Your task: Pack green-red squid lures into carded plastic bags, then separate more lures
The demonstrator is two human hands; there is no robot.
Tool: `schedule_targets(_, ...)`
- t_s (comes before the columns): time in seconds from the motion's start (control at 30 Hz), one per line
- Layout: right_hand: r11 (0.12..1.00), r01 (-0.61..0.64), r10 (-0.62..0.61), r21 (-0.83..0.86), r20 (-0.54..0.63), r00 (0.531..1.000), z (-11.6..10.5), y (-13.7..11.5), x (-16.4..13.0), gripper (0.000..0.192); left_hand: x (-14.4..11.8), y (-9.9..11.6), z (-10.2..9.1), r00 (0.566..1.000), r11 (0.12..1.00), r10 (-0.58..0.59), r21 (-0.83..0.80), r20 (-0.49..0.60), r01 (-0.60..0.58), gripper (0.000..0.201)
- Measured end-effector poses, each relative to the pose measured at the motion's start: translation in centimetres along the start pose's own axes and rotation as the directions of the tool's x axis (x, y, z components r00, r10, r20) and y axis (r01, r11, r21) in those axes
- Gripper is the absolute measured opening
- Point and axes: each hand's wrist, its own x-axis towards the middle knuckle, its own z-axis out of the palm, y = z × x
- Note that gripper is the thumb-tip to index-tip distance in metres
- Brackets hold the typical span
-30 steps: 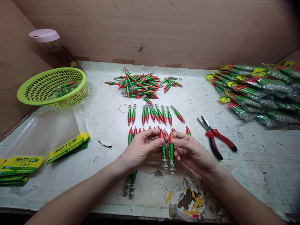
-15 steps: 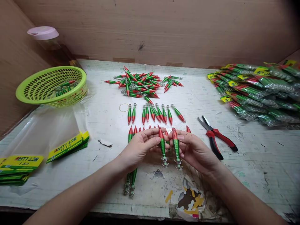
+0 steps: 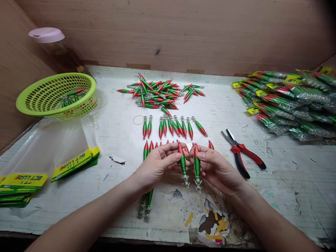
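overhead, brown board walls (image 3: pixel 183 31) enclose a scuffed white worktable (image 3: pixel 288 182).

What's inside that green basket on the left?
Inside the green basket lie a few red-and-green lures, bunched toward its right side. The near wall hides part of the bottom, so the exact count cannot be told.

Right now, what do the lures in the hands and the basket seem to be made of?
The lures, one in the left hand and one in the right hand, look like glossy painted plastic, red and green, with metal hooks; the core is unclear. The basket looks like moulded lime plastic, by its even perforated wall.
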Motion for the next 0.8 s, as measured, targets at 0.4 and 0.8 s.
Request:
schedule_targets(0.4,0.999,0.002,-0.003,-0.037,-0.045,0.999,0.2,0.2,-0.3,0.028,-0.1,-0.3,-0.4,0.999,0.995,-0.002,0.1,-0.038,0.006,0.034)
schedule_targets(0.8,0.896,0.248,-0.35,-0.368,-0.242,0.905,-2.9,-4.1,-1.3,0.03,-1.3,6.9,-3.4,0.945,0.873,0.268,0.462,-0.186,-0.157,0.036)
